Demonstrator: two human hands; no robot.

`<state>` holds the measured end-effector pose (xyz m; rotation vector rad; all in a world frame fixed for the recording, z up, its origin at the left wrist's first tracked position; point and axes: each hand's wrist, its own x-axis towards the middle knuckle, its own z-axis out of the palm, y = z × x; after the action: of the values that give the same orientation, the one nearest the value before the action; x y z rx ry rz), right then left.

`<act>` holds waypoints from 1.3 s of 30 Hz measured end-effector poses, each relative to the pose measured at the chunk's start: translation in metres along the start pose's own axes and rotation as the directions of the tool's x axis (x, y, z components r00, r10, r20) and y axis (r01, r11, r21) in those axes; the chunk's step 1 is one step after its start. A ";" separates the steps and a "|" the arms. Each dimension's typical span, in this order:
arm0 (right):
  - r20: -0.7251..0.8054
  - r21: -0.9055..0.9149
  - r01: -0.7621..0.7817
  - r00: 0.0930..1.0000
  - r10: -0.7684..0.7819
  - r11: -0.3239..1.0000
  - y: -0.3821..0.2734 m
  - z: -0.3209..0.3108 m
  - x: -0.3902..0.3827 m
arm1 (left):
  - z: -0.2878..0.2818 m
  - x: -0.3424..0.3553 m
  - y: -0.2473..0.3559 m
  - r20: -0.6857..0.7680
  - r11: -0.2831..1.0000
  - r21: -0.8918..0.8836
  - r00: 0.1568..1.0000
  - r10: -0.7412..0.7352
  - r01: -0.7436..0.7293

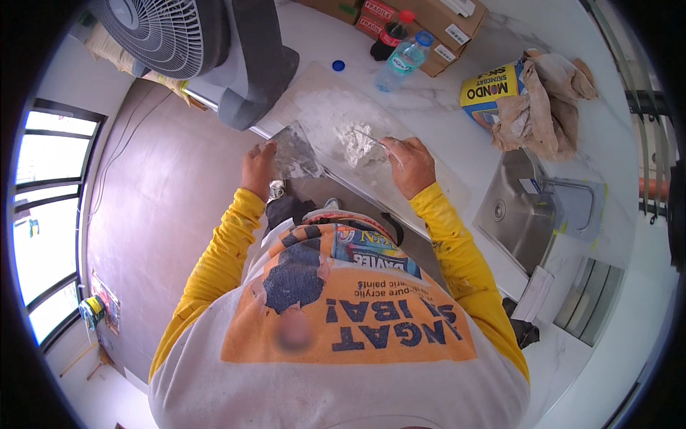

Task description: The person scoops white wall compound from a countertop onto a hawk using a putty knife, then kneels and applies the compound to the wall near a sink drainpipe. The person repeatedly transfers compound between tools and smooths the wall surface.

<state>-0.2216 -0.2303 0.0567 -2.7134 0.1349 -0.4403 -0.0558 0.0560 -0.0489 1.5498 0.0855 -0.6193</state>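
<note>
My left hand (259, 166) grips a flat plate (299, 149) smeared with pale material, held at the near edge of a dusty pale board (321, 93) on the marble-look counter. My right hand (411, 168) is closed on a thin scraper (379, 139), whose far end reaches into a heap of white powdery paste (355, 148) on the board. The scraper's blade is partly hidden in the heap.
A grey fan (246, 79) stands left on the counter. Behind are a blue cap (339, 66), water bottle (400, 66), dark bottle (386, 41) and cardboard boxes (450, 21). At right are a torn paper sack (536, 114) and steel sink (514, 214).
</note>
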 end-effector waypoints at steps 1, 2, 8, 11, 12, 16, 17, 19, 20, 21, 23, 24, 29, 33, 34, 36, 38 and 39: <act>0.002 -0.001 0.038 0.999 -0.038 0.999 0.001 0.001 0.007 | -0.002 0.004 0.001 0.028 0.994 0.096 0.998 0.049 -0.052; 0.066 -0.001 0.049 0.997 -0.049 0.999 0.005 0.003 0.017 | -0.004 0.007 0.001 0.059 0.977 0.187 0.994 0.097 -0.106; 0.450 -0.051 0.150 0.886 -0.111 0.987 0.018 0.039 0.096 | 0.002 0.029 -0.002 0.064 0.999 0.042 0.998 -0.003 0.000; 0.608 -0.135 0.178 0.792 -0.061 0.975 0.022 0.032 0.100 | -0.002 0.032 -0.007 0.056 0.985 0.173 0.998 -0.007 -0.002; 0.619 -0.125 0.218 0.779 -0.095 0.968 0.027 0.023 0.094 | -0.004 0.030 -0.010 0.065 0.992 0.124 0.998 -0.016 0.008; 0.490 -0.146 0.369 0.833 -0.257 0.918 0.042 -0.003 0.053 | -0.014 0.013 -0.020 0.029 0.999 0.040 1.000 -0.004 0.003; 0.546 -0.143 0.286 0.822 -0.165 0.947 0.043 -0.003 0.043 | -0.014 0.009 -0.022 0.000 0.999 0.050 1.000 -0.001 0.001; 0.439 -0.151 0.433 0.835 -0.332 0.889 0.048 -0.006 0.034 | -0.013 0.002 -0.027 -0.010 0.998 0.032 0.999 -0.047 0.047; 0.442 -0.151 0.525 0.794 -0.418 0.837 0.049 -0.005 0.032 | -0.012 -0.001 -0.029 0.006 0.997 0.023 0.997 -0.074 0.074; 0.442 -0.151 0.455 0.825 -0.352 0.877 0.049 -0.005 0.032 | -0.010 -0.002 -0.031 -0.006 0.998 0.036 0.998 -0.059 0.059; 0.488 -0.147 0.341 0.842 -0.232 0.928 0.047 -0.005 0.036 | -0.007 -0.002 -0.033 0.002 0.999 0.050 1.000 -0.020 0.020; 0.453 -0.173 0.263 0.877 -0.161 0.949 0.044 -0.005 0.038 | -0.003 -0.001 -0.034 0.006 1.000 0.027 1.000 -0.006 0.005; 0.515 -0.227 0.417 0.818 -0.255 0.880 0.025 -0.001 0.042 | 0.016 0.012 -0.025 0.069 0.998 0.012 0.996 0.061 -0.062; 0.430 -0.180 0.128 0.902 -0.039 0.975 0.024 -0.012 0.026 | 0.020 0.024 0.002 0.101 0.967 0.239 0.992 0.072 -0.094; 0.356 -0.135 0.021 0.934 0.029 0.991 0.024 -0.015 0.019 | 0.022 0.027 0.008 0.135 0.971 0.224 0.989 0.058 -0.087; 0.222 -0.071 -0.229 0.945 0.239 0.971 0.018 -0.014 -0.003 | 0.021 0.038 0.019 0.181 0.979 0.186 0.982 0.045 -0.079; 0.117 0.076 -0.456 0.887 0.446 0.887 0.009 -0.005 -0.025 | 0.017 0.050 0.026 0.228 0.976 0.209 0.974 0.007 -0.056; 0.109 0.176 -0.564 0.826 0.553 0.807 0.002 0.003 -0.036 | 0.013 0.056 0.028 0.257 0.973 0.227 0.966 -0.019 -0.042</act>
<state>-0.2550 -0.2256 0.0428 -2.3276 0.8092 -0.1885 -0.0008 0.0230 -0.0467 1.6771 -0.1998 -0.8404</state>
